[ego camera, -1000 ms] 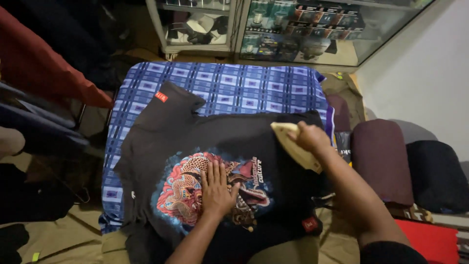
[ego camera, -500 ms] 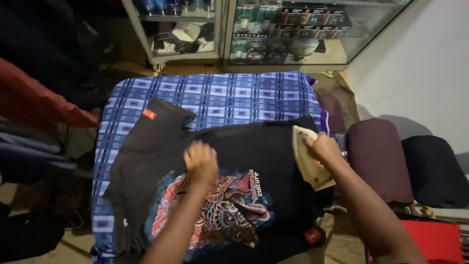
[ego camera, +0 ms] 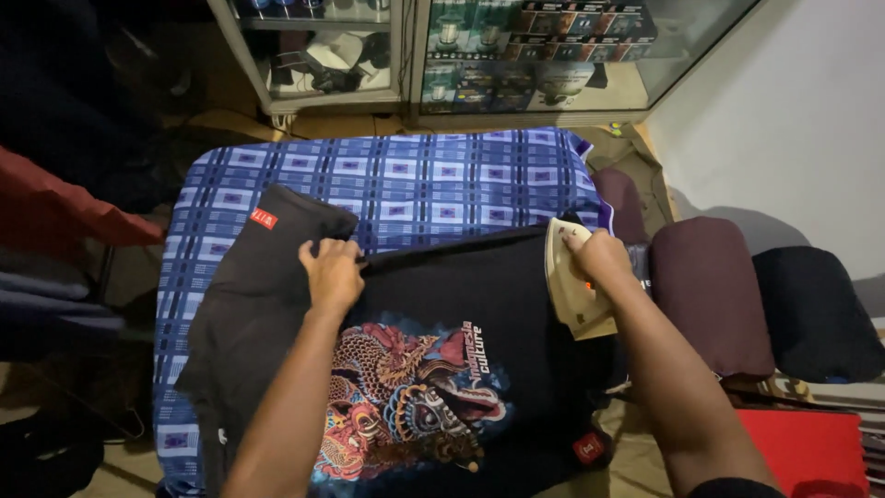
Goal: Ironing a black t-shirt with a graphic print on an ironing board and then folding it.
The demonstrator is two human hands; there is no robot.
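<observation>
Gripping black dragon-print tee [ego camera: 461, 314], left hand [ego camera: 332, 274], iron [ego camera: 573, 281] w/ right hand [ego camera: 601, 255]

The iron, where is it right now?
In the head view the iron sits at the right edge of the black shirt, under the right hand, beside a maroon cushion.
</observation>
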